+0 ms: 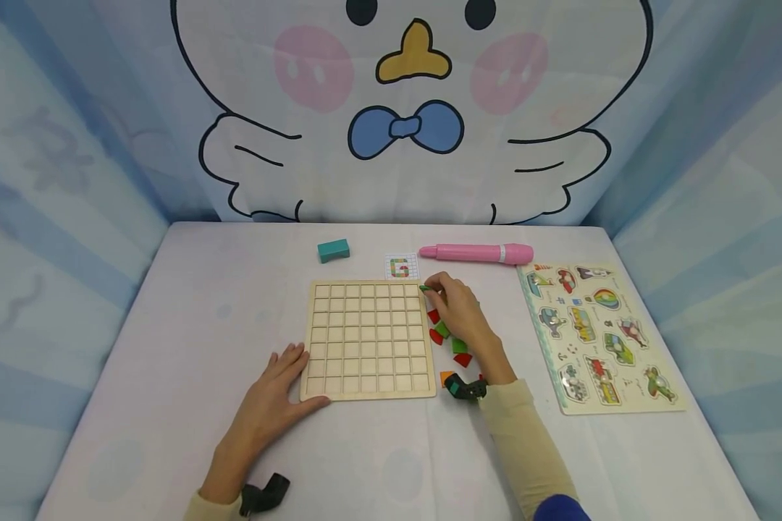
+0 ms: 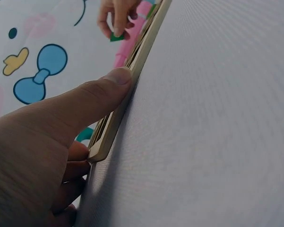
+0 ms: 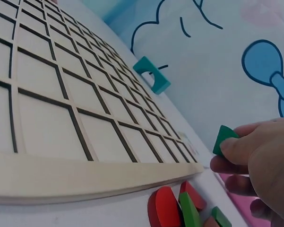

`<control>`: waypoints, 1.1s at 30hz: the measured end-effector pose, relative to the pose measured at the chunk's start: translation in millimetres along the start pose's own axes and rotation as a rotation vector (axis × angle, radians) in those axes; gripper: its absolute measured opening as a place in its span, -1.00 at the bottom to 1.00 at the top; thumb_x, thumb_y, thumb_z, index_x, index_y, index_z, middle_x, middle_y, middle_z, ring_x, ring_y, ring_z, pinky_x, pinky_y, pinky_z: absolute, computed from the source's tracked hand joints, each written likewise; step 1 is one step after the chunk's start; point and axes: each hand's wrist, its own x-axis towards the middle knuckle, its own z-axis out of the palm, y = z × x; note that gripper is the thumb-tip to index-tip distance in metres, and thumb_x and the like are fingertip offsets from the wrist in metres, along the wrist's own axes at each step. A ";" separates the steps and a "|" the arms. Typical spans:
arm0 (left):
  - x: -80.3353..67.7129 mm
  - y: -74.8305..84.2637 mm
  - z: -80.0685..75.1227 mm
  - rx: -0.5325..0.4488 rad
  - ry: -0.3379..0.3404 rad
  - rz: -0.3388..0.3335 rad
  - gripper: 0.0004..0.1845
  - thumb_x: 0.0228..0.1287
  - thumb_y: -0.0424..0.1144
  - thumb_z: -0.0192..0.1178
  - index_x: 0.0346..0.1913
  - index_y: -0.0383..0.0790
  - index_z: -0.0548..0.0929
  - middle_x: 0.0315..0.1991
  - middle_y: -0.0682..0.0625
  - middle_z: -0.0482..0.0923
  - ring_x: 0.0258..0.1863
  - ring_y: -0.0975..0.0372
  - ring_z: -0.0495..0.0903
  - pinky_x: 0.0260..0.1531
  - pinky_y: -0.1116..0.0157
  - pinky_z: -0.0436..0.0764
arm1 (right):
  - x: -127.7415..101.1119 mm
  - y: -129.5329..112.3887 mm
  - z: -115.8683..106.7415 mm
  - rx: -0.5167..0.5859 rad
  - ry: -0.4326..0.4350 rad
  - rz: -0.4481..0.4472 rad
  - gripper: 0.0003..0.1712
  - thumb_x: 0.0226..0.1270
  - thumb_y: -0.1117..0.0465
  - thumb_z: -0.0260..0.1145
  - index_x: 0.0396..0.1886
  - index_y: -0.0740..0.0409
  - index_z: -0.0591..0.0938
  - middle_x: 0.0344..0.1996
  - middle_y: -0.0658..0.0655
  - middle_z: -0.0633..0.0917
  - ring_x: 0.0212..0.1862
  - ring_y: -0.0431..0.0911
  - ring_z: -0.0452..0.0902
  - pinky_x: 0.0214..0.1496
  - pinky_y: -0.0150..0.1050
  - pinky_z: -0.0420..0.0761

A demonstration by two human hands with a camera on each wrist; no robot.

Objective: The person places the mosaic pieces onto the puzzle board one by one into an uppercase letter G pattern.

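A square wooden grid board (image 1: 368, 339) lies in the middle of the table. My left hand (image 1: 267, 399) braces its near left corner, fingers spread along the left edge and thumb on the front edge. In the left wrist view the thumb (image 2: 97, 97) rests against the board's rim. Above the board's far right corner, my right hand (image 1: 459, 310) pinches a small green block (image 3: 223, 139) between thumb and fingers. Red blocks (image 1: 436, 336), green blocks (image 1: 459, 346) and an orange block (image 1: 446, 378) lie loose along the board's right side, partly under the right forearm.
Behind the board lie a small pattern card (image 1: 401, 267), a teal arch-shaped block (image 1: 334, 251) and a pink pen-shaped object (image 1: 472, 253). A picture puzzle board (image 1: 599, 354) lies at the right. Fabric with a cartoon figure hangs behind the table.
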 end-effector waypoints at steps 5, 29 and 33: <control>-0.7 0.2 -1.0 -0.005 0.007 0.006 -0.03 -0.01 0.16 0.51 0.37 -0.40 0.45 0.44 -0.22 0.38 0.51 -0.04 0.29 0.57 -0.03 0.20 | 4.9 -8.4 2.0 0.012 -0.008 -0.037 -0.68 0.53 0.16 0.21 0.18 0.10 0.61 0.00 0.13 0.70 -0.15 -0.04 0.51 -0.11 -0.21 0.60; -1.4 -1.8 -0.4 -0.009 0.009 0.018 -0.04 0.00 0.16 0.50 0.37 -0.39 0.46 0.45 -0.21 0.37 0.51 -0.03 0.28 0.57 -0.04 0.19 | 32.8 -56.0 42.1 0.075 -0.075 -0.231 -0.75 0.48 0.23 0.26 0.06 0.19 0.67 -0.14 0.12 0.68 -0.20 -0.11 0.55 -0.17 -0.32 0.63; -1.6 -1.6 -0.5 -0.010 -0.004 0.009 -0.04 0.02 0.16 0.49 0.38 -0.38 0.45 0.46 -0.21 0.36 0.52 -0.03 0.27 0.57 -0.04 0.18 | 34.2 -63.8 52.1 0.097 -0.095 -0.233 -0.75 0.47 0.22 0.27 0.07 0.18 0.66 -0.13 0.12 0.69 -0.18 -0.10 0.57 -0.13 -0.29 0.66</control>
